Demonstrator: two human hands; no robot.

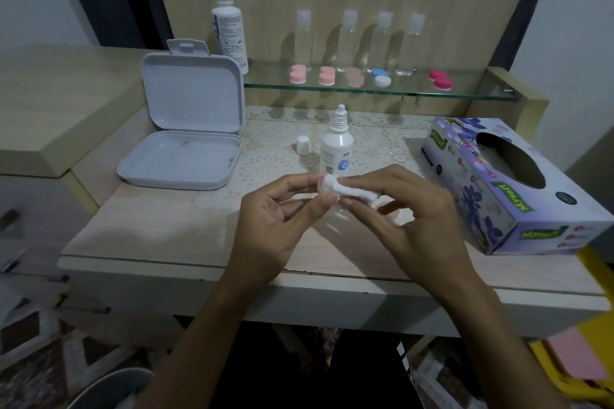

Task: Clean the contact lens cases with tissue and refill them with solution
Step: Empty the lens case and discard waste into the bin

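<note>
Over the table's front middle, my left hand [282, 206] and my right hand [408, 206] meet around a twisted white tissue [345, 191]. My right fingers pinch the tissue; my left thumb and fingers grip its other end, where a small pale object is mostly hidden. Just behind the hands stands an uncapped white solution bottle [336, 146], with its cap [303, 144] beside it. On the glass shelf [465, 95] lie several contact lens cases: pink ones [298, 74], a blue and white one [381, 77] and a magenta one [441, 79].
A purple tissue box [511, 186] lies at the right. An open grey plastic box [186, 129] sits at the left. A tall solution bottle [229, 23] and several clear bottles [349, 40] stand on the shelf. A lace mat [275, 143] covers the table's middle.
</note>
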